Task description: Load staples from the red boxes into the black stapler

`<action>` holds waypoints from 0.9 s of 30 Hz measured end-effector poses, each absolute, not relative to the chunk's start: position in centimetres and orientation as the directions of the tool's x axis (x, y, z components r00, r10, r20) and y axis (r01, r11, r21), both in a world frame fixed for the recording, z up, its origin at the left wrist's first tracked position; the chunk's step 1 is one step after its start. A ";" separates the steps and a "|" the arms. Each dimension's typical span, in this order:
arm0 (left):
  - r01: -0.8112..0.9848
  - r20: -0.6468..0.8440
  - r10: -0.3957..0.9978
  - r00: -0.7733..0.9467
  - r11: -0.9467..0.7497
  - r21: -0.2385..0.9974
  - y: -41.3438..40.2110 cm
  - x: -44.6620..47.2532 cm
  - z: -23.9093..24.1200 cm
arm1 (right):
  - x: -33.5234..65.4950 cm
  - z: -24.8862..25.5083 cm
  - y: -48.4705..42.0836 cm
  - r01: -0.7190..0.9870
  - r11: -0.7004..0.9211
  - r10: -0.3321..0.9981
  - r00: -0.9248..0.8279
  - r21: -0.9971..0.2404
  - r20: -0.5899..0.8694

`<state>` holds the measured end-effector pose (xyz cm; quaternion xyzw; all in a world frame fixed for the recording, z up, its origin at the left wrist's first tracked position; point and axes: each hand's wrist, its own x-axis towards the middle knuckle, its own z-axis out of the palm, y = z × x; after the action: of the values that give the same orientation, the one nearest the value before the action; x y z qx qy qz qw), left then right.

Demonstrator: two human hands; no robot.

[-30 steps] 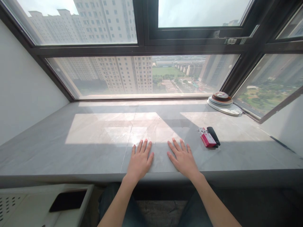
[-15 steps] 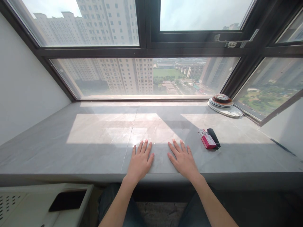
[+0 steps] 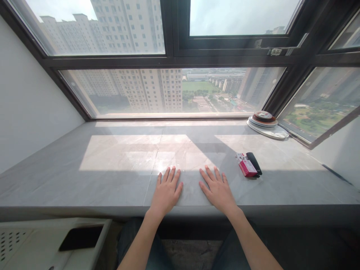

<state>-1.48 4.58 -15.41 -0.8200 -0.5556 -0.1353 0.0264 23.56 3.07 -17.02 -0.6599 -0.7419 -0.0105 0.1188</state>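
- Zero items in your left hand: it lies palm-down, fingers spread, just behind the front edge of the window ledge.
- And here's your right hand, a near mirror of it, flat and fanned out, gripping nothing; the ledge seems to be taking the weight of both, a settled, resting pose.
- Over to the right now, well clear of your fingertips: the red-and-white box sits about midway between the ledge's front and back edges, slightly askew, and probably an easy reach for your right side.
- Snug along its right flank lies the black stapler-shaped item, roughly lined up with it; they look paired on purpose, though whether they touch, you can't tell.
- Far back-right corner, there's the stack of round plates, tucked by the window frame. Broad ones sit below, smaller on top, likely for steadiness, and the corner spot keeps them away from your hands.
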 end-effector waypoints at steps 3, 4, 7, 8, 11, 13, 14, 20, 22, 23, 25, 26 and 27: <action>0.915 0.264 0.898 0.353 -0.390 0.103 4.7 -1.6 -15.6 | 23.6 -17.0 3.1 0.980 0.130 0.976 -0.100 -0.148 0.194; 0.914 0.266 0.897 0.354 -0.392 0.105 4.7 -1.6 -15.6 | 23.6 -17.0 3.0 0.980 0.132 0.975 -0.102 -0.151 0.196; 0.911 0.270 0.896 0.352 -0.394 0.119 4.7 -1.6 -15.6 | 23.7 -17.1 3.0 0.979 0.142 0.973 -0.110 -0.150 0.204; 0.910 0.271 0.896 0.351 -0.395 0.125 4.7 -1.6 -15.6 | 23.7 -17.2 3.0 0.978 0.144 0.972 -0.112 -0.148 0.206; 0.907 0.273 0.896 0.350 -0.397 0.142 4.6 -1.6 -15.5 | 23.7 -17.3 3.1 0.977 0.151 0.970 -0.116 -0.154 0.213; 0.905 0.272 0.896 0.350 -0.398 0.149 4.6 -1.6 -15.4 | 23.8 -17.3 3.1 0.975 0.155 0.969 -0.118 -0.162 0.219; 0.905 0.272 0.897 0.350 -0.399 0.151 4.6 -1.6 -15.4 | 23.8 -17.4 3.1 0.974 0.156 0.968 -0.118 -0.165 0.223; 0.907 0.262 0.901 0.346 -0.393 0.154 4.6 -1.6 -15.4 | 24.0 -17.5 3.2 0.963 0.170 0.964 -0.119 -0.207 0.238; 0.907 0.262 0.902 0.344 -0.392 0.157 4.6 -1.5 -15.4 | 23.8 -17.6 3.2 0.956 0.172 0.965 -0.115 -0.238 0.238; 0.906 0.263 0.902 0.343 -0.392 0.160 4.6 -1.5 -15.4 | 23.7 -17.5 3.2 0.951 0.174 0.965 -0.112 -0.257 0.236; 0.905 0.265 0.902 0.342 -0.392 0.165 4.6 -1.5 -15.3 | 23.7 -17.2 3.2 0.933 0.177 0.969 -0.109 -0.312 0.223; 0.905 0.266 0.902 0.341 -0.391 0.167 4.6 -1.5 -15.3 | 23.8 -16.8 3.2 0.915 0.180 0.972 -0.109 -0.360 0.209; 0.905 0.265 0.902 0.341 -0.391 0.169 4.6 -1.6 -15.3 | 24.1 -16.3 3.2 0.887 0.185 0.975 -0.111 -0.423 0.195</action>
<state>-1.57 4.64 -15.34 -0.8187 -0.5518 -0.1590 0.0041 24.12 3.21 -16.28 -0.6302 -0.7385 0.1004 0.2176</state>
